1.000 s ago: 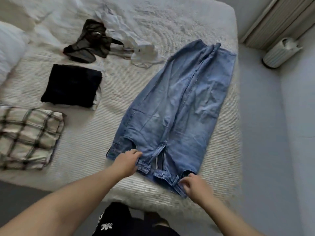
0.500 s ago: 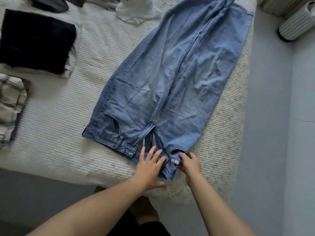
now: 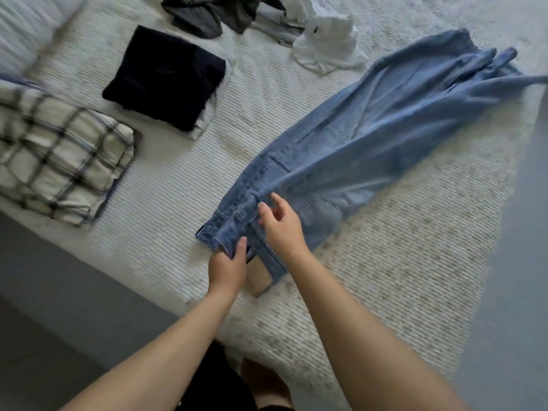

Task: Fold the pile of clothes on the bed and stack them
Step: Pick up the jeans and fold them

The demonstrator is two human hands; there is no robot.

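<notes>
jeans [image 3: 376,137] lie on the bed [image 3: 400,262], folded lengthwise w/ one leg over the other, waistband end at the near edge, legs running away up and to the right of the fingers toward the far corner. hems look blurred at the far end.

left hand [image 3: 226,269] is at the waistband's near corner, thumb on top and fingers curled under the denim, pinching the band edge. right hand [image 3: 283,226] sits just right of and beyond the left, on top of the folded jeans near the back pocket; fingers loosely spread and slightly bent, fingertips at the fabric, holding nothing that can be made out. whether the tips actually press the denim can't be told. the two hands are near each other but not touching.

left of the fingers, well apart: a folded plaid item [image 3: 56,155] at the bed's near-left edge. beyond that, farther from the fingers, a folded dark navy garment [image 3: 166,78] stacked on a pale folded piece whose edge peeks out beneath it. straight past the fingers, at the far side of the bed, the unfolded pile: a dark olive garment [image 3: 207,13] crumpled beside a white garment [image 3: 326,46], the white one just short of the jeans' upper leg. pillow [image 3: 26,28] at far left, blurred.

below the forearms, the person's dark shorts and a knee show by the bed edge.
</notes>
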